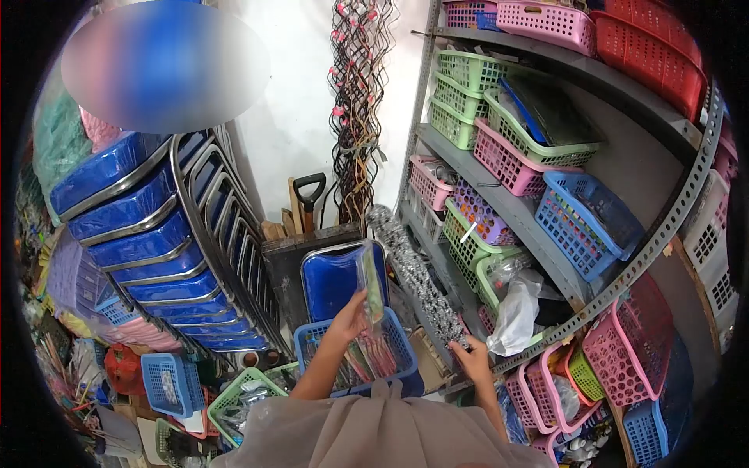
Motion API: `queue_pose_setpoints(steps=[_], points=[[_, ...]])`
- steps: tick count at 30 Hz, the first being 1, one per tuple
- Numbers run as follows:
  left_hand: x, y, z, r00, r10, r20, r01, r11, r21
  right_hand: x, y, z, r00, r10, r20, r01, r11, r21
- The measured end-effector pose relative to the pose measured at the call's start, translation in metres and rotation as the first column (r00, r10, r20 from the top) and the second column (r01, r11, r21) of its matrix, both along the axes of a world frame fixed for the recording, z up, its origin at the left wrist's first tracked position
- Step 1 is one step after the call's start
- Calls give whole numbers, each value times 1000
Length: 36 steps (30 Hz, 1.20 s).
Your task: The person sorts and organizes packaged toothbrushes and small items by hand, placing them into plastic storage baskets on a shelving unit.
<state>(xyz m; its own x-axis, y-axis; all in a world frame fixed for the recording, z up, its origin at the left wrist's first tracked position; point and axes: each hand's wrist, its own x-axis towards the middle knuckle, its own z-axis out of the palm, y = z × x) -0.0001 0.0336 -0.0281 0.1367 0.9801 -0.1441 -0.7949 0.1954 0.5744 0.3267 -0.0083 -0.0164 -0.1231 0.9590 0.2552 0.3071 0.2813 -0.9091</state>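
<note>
My left hand (349,316) is closed round the lower part of a clear plastic packet (370,285) with something green inside, held upright. Below it, a blue basket (300,343) rests on a blue-padded chair (334,285) and holds several long packets with pink and green contents (374,355). To the right, my right hand (472,360) has its fingers at the lower end of a long black-and-white speckled roll (417,273). This roll slants up and away beside the shelf, its far end near the wall.
A metal shelf (484,168) at right carries green, pink, blue and red baskets, with a white plastic bag (515,316) hanging over its edge. Stacked blue chairs (148,242) rise at left. A shovel handle (309,191) stands by the wall. More baskets (248,390) crowd the floor.
</note>
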Motion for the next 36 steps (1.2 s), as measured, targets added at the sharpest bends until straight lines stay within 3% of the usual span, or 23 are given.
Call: queue_pose_setpoints(steps=[1,3,4,5,6,7,8,9,15,19,21,22,24,26,28,30,32,34,36], points=[[-1,0,-1,1000,-2,0,2,1000,-1,0,-1,1,1000,-2,0,2,1000,-1],[-1,-5,10,997,41,-57,-53,973,-223,-1,-3,5,997,37,65,-38,999,16],[-9,3,-14,997,43,-57,-55,974,-221,-1,-3,6,997,38,66,-40,999,18],[-22,18,-54,963,-128,237,116,991,64,-1,-2,8,997,29,67,-28,1000,-11],[-24,18,-54,820,-357,447,189,907,377,-2,-2,8,997,19,69,-17,999,-41],[-21,17,-55,820,-357,448,187,906,379,-2,-1,8,997,20,71,-18,999,-39],[-7,-1,-8,955,-94,280,42,982,186,-3,1,8,999,17,31,-16,1000,-21],[2,-13,23,987,154,49,-155,988,23,-3,3,8,1000,15,-9,-15,1000,-5],[1,-28,37,993,119,-18,-118,991,56,-1,7,41,985,38,171,-46,998,46],[-18,-32,16,985,113,-130,-114,994,7,-2,12,59,955,60,290,-82,995,64],[-26,-28,5,993,19,-117,-7,995,100,1,19,62,908,24,419,-91,986,141],[-26,-29,-2,993,21,-117,-9,995,99,0,21,64,907,26,420,-93,986,139],[-18,-44,32,996,-29,-90,43,987,153,-2,25,68,907,-125,402,-13,946,323],[-17,-52,45,996,-35,-82,51,979,199,-7,25,68,908,-146,392,30,958,287],[-21,-50,37,996,-41,-76,58,967,247,-9,21,70,909,-75,410,-29,970,241],[-32,-45,12,998,38,-49,-33,994,100,-4,23,65,912,-21,409,-92,962,255],[-40,-47,10,997,7,-73,0,995,97,-5,23,67,913,31,408,-152,951,269],[-39,-48,10,995,-32,-97,41,995,89,-10,20,77,919,-93,383,20,982,188],[-33,-46,12,976,-101,190,101,995,12,-16,17,81,944,-87,317,41,988,148]])
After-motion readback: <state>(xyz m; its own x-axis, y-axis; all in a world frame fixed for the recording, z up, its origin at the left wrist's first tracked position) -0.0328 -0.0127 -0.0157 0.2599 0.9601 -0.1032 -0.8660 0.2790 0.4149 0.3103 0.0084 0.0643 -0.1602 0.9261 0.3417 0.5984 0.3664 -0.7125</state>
